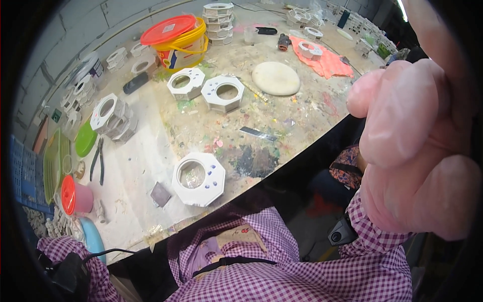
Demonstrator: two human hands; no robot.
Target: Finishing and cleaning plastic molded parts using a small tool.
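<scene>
The person sits at a paint-flecked bench (pixel 302 126) with the right hand (pixel 412 151) lifted off it, up close to the head at the right. It wears a pink glove. The fingers are bent inward with one pointing up, and I can't tell whether anything sits inside them. The left hand is out of sight; only its checked sleeve (pixel 65 261) shows at the lower left, with a black strap or cable on it.

The nearest piece is a white octagon (pixel 198 178) with a round hole and small blue dots on its face. It sits at the near edge of the bench, well to the left of the raised hand and below it, touching neither hand. A dark tile (pixel 160 194) lies just beside it, on the side away from the right hand. Farther left are pliers (pixel 97 161) and a pink cup (pixel 75 196) with a red lid, closer to the left sleeve. Two more octagons (pixel 224 93) and a white disc (pixel 275 78) lie farther back.

To me this looks like a pause, with nothing on the bench being worked. Reaching the octagon would call for the right hand to come down and across to the left, clear of the bench edge, with the fingers spread wide for its flat sides.
</scene>
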